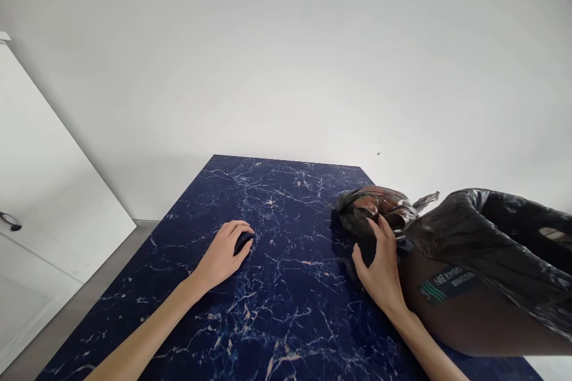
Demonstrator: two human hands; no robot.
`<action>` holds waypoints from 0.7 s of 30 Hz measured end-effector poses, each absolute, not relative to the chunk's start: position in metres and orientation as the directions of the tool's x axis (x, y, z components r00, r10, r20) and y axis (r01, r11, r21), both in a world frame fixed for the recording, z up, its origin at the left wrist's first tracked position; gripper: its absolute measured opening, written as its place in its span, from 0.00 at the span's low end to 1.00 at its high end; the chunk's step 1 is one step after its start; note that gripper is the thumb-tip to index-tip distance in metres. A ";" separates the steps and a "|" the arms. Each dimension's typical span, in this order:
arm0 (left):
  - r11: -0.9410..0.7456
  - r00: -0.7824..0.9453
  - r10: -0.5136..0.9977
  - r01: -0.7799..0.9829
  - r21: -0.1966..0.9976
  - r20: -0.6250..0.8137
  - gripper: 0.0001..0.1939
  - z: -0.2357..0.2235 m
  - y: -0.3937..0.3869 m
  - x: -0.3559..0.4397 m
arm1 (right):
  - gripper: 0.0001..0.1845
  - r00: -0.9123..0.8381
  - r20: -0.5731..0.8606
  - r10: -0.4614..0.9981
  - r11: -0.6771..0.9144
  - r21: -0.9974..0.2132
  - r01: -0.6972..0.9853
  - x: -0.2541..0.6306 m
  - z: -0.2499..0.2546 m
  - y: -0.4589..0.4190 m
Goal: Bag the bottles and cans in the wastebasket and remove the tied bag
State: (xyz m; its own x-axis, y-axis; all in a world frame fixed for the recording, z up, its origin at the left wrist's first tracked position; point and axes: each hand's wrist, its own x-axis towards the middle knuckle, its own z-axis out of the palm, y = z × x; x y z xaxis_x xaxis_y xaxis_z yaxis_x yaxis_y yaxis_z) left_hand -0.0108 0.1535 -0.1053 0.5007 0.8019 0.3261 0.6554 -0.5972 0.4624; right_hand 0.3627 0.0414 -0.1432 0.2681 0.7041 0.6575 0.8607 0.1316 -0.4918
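Observation:
My left hand is on or just over the dark blue marbled tabletop. Its fingers curve, and a gap shows between thumb and forefinger with only dark surface visible in it. At the right, my right hand has thumb and fingers spread apart. Its fingertips reach the near side of a bunched, shiny black plastic bag, through which reddish-brown shapes show; whether they touch it I cannot tell. Beside that hand stands a brown garbage bin, its rim draped with a black bin liner.
Behind the table rises a plain white wall with a small dark spot. On the left stands a white cabinet with a dark handle. A strip of grey floor runs between cabinet and table.

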 end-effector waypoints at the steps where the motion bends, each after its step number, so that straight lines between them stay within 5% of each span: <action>1: -0.605 0.510 0.796 0.659 0.446 0.327 0.17 -0.106 0.153 -0.010 | 0.36 0.259 0.656 0.709 0.145 -0.495 0.857 0.361 -0.142 0.041; 13: -0.601 0.524 0.799 0.691 0.401 0.296 0.18 -0.107 0.153 -0.009 | 0.33 0.358 0.720 0.595 0.042 -0.473 0.880 0.373 -0.142 0.043; 21: -0.605 0.524 0.796 0.695 0.389 0.302 0.18 -0.108 0.156 -0.009 | 0.33 0.287 0.698 0.656 0.131 -0.481 0.867 0.373 -0.155 0.048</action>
State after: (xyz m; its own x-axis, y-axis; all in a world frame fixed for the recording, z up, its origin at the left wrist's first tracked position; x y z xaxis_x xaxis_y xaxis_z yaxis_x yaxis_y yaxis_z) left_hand -0.0092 0.1559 -0.1081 0.5239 0.7965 0.3019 0.6950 -0.6046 0.3890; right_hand 0.3729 0.0483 -0.1549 0.2874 0.6564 0.6975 0.8671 0.1310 -0.4805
